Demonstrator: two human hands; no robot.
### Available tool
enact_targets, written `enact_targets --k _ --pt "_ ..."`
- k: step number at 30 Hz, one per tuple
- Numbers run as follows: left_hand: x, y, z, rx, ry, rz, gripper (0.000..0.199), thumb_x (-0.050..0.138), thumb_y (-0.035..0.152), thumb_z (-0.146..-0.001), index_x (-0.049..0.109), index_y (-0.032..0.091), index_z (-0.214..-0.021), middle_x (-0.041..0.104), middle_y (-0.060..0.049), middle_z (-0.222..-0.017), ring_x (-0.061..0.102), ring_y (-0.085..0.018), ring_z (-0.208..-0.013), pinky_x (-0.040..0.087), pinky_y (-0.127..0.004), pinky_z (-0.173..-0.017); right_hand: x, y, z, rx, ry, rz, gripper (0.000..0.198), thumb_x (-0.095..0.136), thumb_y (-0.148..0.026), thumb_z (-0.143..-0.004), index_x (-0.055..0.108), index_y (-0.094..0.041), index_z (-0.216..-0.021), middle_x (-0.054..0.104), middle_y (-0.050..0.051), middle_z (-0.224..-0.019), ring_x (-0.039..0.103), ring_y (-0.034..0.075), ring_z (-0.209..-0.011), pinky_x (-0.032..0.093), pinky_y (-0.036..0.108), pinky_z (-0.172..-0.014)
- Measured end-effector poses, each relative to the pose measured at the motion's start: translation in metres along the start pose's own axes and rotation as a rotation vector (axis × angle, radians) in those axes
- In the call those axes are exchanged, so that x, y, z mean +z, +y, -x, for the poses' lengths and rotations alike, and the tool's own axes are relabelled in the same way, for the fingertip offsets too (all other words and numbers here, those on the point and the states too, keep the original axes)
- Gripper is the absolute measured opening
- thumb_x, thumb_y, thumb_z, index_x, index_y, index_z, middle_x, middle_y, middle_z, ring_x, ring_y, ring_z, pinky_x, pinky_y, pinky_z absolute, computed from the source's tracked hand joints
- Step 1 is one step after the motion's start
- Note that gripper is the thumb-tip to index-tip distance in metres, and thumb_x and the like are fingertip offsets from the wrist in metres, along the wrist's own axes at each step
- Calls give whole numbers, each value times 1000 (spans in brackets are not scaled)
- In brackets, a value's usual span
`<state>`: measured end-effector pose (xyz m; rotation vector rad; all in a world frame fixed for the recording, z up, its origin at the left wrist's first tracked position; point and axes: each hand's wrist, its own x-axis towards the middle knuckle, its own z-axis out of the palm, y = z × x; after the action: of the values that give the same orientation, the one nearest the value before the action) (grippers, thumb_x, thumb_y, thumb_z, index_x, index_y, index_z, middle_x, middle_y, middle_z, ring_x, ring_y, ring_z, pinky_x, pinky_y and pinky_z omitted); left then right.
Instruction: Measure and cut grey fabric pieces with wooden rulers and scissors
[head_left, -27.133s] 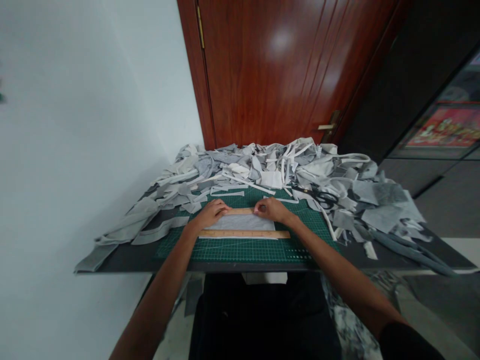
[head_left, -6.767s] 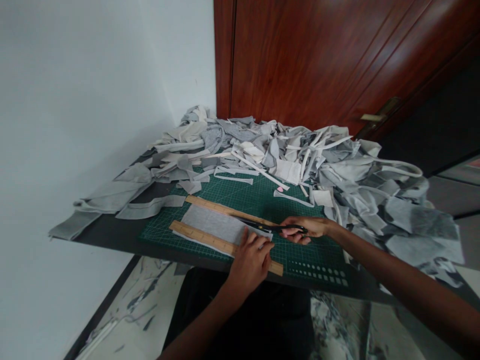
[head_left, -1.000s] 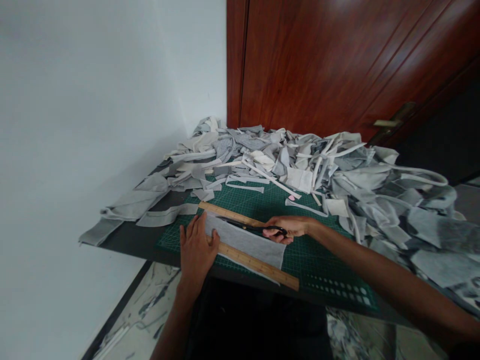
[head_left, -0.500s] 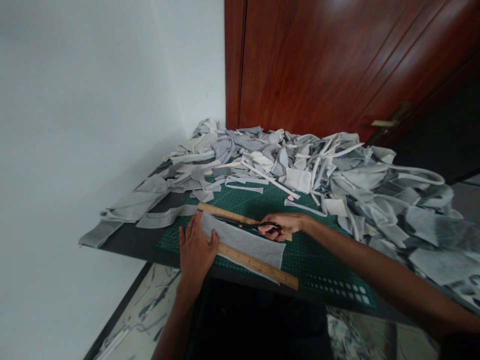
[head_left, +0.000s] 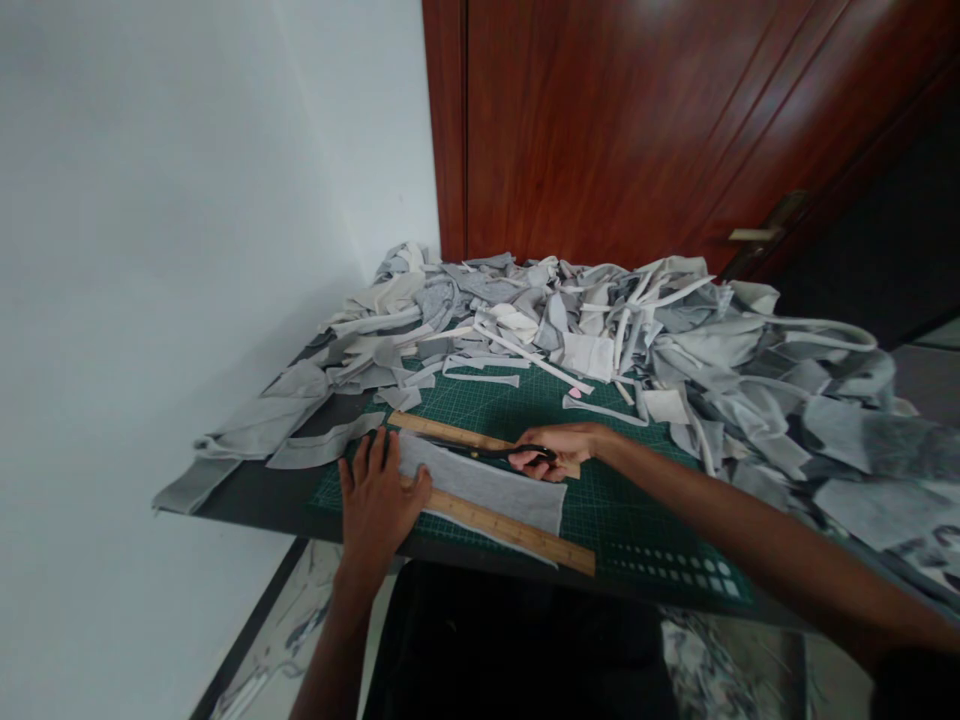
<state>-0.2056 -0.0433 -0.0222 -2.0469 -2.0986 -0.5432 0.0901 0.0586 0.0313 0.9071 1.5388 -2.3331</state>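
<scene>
Gray cloth lay on the green mat, partly beneath a wooden ruler, scissors gripped in the right hand along the cloth's far edge. Steady pressure from the left hand, splayed at the left end, seemed wise.

Bare fingers; black sleeve; black lap clothing
</scene>
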Motion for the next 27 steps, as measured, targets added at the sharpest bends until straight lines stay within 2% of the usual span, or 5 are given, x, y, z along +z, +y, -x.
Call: enact_targets --k 7,14,21,27 --pt "3 1 1 10 20 0 68 47 43 -96 49 5 -152 50 -22 -158 38 -42 -150 27 -67 -123 0 -9 -15 -19 -20 35 53 75 -60 -80 38 -22 -73 35 -12 -54 31 4 -37 27 16 -35" --pt "4 1 2 5 30 15 67 46 43 -96 49 6 -152 50 -22 -157 38 -42 -150 26 -68 -123 -2 -17 -15 -10 29 52 54 77 -60 -78 41 -21 -72 36 -12 -53 33 3 -37 23 15 -34" --pt "3 2 2 6 43 -14 69 42 43 -97 48 -1 -150 50 -26 -156 40 -42 -149 28 -67 -122 -3 -15 -14 -22 24 49 48 72 -53 -86 38 -22 -74 35 -12 -55 31 3 -38 21 14 -35" --pt "1 3 3 -4 55 4 71 41 45 -97 47 -1 -150 49 -27 -156 40 -41 -150 28 -63 -123 -10 -11 -20 -3 -13 47 48 75 -58 -82 45 -20 -78 39 -11 -53 35 5 -38 26 16 -36"
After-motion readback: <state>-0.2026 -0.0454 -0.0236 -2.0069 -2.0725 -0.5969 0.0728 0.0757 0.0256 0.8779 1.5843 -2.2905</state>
